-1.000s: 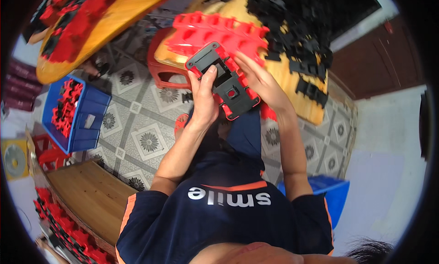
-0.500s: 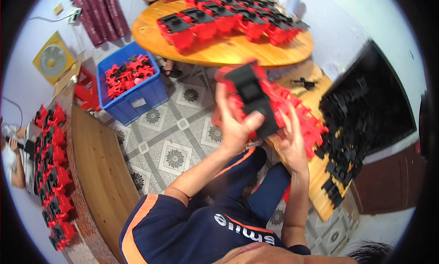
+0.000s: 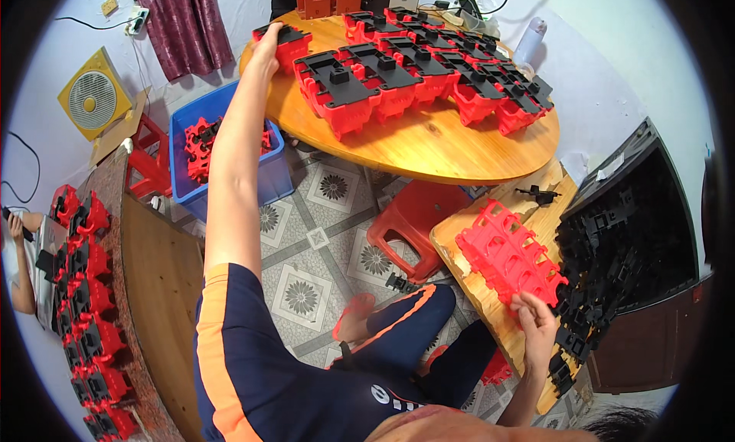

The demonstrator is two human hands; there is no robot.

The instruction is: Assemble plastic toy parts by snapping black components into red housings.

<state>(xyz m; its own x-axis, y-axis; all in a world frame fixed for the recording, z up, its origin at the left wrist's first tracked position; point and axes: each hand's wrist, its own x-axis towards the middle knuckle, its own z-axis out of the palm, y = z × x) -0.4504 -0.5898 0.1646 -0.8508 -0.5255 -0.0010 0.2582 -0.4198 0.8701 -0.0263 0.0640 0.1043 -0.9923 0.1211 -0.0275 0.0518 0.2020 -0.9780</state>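
The left hand is reaching out to the far left edge of the round wooden table, its grip closing over a red-and-black assembled part lying there beside rows of similar parts. The right hand is resting on the near edge of a red plastic frame on the wooden board, fingers seemingly pinching it, next to a pile of black pieces.

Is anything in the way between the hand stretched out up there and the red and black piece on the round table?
No. The left hand already rests on the red and black piece at the round table's edge; nothing lies between them.
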